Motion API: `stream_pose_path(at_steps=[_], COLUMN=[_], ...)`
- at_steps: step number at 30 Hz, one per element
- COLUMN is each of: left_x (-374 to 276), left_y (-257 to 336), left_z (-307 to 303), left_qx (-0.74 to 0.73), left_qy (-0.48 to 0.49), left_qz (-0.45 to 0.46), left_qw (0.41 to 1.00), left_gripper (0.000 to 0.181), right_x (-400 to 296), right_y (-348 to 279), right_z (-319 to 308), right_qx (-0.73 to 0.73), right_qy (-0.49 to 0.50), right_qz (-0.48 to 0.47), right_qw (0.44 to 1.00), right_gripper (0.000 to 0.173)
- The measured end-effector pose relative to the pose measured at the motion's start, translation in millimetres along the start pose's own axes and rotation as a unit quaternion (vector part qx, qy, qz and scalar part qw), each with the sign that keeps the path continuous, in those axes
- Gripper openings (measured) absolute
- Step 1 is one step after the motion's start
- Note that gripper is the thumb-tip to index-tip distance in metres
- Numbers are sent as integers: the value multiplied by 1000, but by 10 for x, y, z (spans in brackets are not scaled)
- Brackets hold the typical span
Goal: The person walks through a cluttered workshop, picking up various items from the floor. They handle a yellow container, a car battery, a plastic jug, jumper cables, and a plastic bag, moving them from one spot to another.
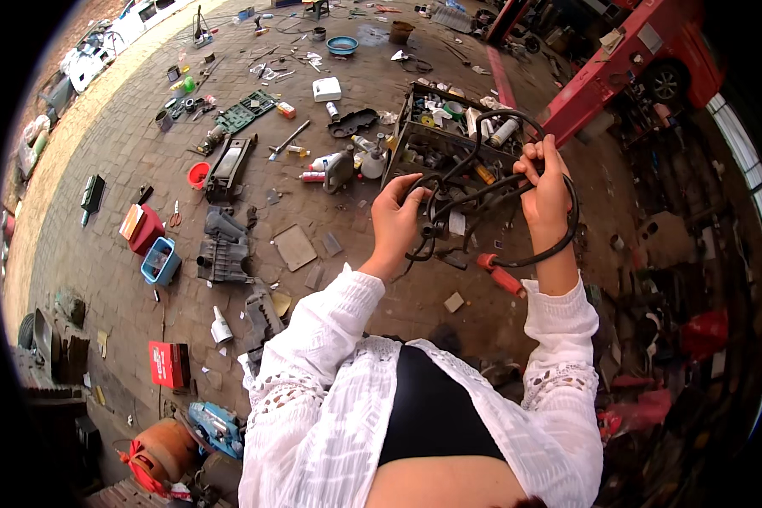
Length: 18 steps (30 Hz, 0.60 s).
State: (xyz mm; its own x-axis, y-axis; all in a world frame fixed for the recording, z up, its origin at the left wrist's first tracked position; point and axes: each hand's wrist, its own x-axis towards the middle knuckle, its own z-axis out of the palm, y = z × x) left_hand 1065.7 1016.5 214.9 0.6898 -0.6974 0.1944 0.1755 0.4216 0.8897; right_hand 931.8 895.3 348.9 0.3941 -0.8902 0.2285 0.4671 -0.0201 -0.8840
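A thick black cable (533, 260) hangs in several loose loops between my two hands, at chest height above the paved floor. My left hand (399, 213) pinches one loop between thumb and fingers. Higher and to the right, my right hand (543, 187) grips other strands, and one loop curves around the outside of that wrist. A red-handled clamp (507, 280) dangles from the cable's end below my right hand. Some strands near my left hand are tangled and dark, so where they run cannot be told.
Beyond the cable stands a metal tool cart (413, 124) full of bottles and parts. A red lift post (584, 95) rises at right, near a red car (698, 60). Left lie a green socket-set case (247, 113), a blue basket (161, 261) and an orange gas cylinder (168, 447).
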Motion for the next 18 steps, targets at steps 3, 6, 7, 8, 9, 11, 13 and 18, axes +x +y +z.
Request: stream_pose_path(at_steps=[3,6,7,8,9,11,13,18], left_x=[-52,14,43,70,103,144,166,-33], left_y=[-306,-633,-624,-608,-577,-463,-234,-139], left_z=[200,266,242,168,58,-177,-449,-1193], left_qx=[-27,-54,-76,-98,-119,-165,-203,-328], left_qy=[23,7,15,23,33,47,25,-94], left_qz=[-16,-72,-105,-137,-168,-173,-150,-40], left_qw=[999,996,991,985,978,970,967,939], left_gripper=[20,26,27,28,28,31,32,28], right_x=[-64,-90,-100,-108,-101,-59,-11,71], right_y=[184,255,253,248,261,256,203,204], right_z=[70,103,83,58,42,-233,-490,-624], right_qx=[153,219,217,214,213,152,78,-65], right_qy=[13,4,3,2,-1,-26,-32,-6], right_qz=[100,134,148,163,178,170,104,-5], right_qw=[983,966,965,963,961,973,991,998], right_gripper=[26,29,29,28,28,28,28,30])
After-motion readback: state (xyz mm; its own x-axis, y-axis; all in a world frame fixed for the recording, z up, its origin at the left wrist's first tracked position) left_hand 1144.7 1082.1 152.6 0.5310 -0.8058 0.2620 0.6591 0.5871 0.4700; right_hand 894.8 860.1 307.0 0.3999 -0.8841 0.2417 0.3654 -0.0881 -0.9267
